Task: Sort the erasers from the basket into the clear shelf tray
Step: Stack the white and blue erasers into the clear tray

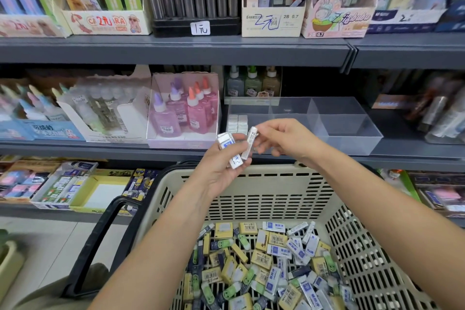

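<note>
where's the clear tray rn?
Head view, right of centre: the clear tray sits on the middle shelf, right of the pink glue bottles, just behind both hands.

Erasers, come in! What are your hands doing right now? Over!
Left hand holds white-blue erasers; right hand pinches one more. Clear tray: one small stack at left. Basket still full. Path clear.

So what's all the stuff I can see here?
Basket: one, beige, black handle, at the bottom.
Loose erasers: too many to count, yellow, white-blue, green; in the basket.
Clear shelf tray: one, see-through, middle shelf.
Stacked erasers: a few, white, tray's left compartment.
Glue bottles: several, pink, left of the tray.
Left hand: holds white-blue erasers.
Right hand: fingers pinch one white eraser.
</note>
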`<state>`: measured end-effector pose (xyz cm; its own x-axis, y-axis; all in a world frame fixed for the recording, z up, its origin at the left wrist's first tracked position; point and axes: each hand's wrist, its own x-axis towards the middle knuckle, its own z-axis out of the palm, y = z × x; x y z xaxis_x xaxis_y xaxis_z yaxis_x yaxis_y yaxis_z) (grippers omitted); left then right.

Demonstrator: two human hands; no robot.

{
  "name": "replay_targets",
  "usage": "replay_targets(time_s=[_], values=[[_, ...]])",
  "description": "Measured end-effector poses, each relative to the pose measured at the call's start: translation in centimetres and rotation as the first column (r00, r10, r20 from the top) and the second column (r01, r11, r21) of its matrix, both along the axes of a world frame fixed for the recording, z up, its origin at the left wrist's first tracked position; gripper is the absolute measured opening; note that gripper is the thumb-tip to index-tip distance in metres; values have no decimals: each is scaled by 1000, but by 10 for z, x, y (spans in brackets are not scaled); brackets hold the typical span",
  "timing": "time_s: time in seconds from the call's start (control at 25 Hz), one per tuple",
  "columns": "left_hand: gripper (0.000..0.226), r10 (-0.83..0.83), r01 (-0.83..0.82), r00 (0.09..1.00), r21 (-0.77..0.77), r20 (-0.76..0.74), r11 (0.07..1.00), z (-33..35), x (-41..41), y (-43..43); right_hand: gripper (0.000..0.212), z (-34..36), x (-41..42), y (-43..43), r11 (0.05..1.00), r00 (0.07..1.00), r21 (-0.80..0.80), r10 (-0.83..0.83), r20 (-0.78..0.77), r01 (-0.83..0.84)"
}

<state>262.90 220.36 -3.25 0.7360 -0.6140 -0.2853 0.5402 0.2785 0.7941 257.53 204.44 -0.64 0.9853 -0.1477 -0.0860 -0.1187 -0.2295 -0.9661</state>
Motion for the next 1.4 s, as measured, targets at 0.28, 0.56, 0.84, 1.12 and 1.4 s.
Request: replay_targets(time_s=[0.28, 0.56, 0.84, 1.12, 1.4], values=[[21, 99, -110, 988, 83, 120, 991, -2, 5, 5, 10, 15, 15, -10, 986, 992, -108, -126, 23, 128], [16, 53, -80, 991, 239, 120, 968, -8, 5, 23, 20, 12, 52, -17, 739, 986, -654, -153, 72, 163], [11, 103, -89, 989, 134, -102, 987, -8, 10, 31, 32, -12, 65, -13, 550, 967, -825, -111, -230, -133], [15, 47, -41, 997, 107, -60, 993, -2, 8, 30, 27, -7, 48, -8, 615, 994, -785, -104, 18, 79], [16, -7, 8, 1000, 101, -7, 995, -1, 5, 16, 23, 12, 18, 14, 903, 1000, -429, -12, 25, 21]])
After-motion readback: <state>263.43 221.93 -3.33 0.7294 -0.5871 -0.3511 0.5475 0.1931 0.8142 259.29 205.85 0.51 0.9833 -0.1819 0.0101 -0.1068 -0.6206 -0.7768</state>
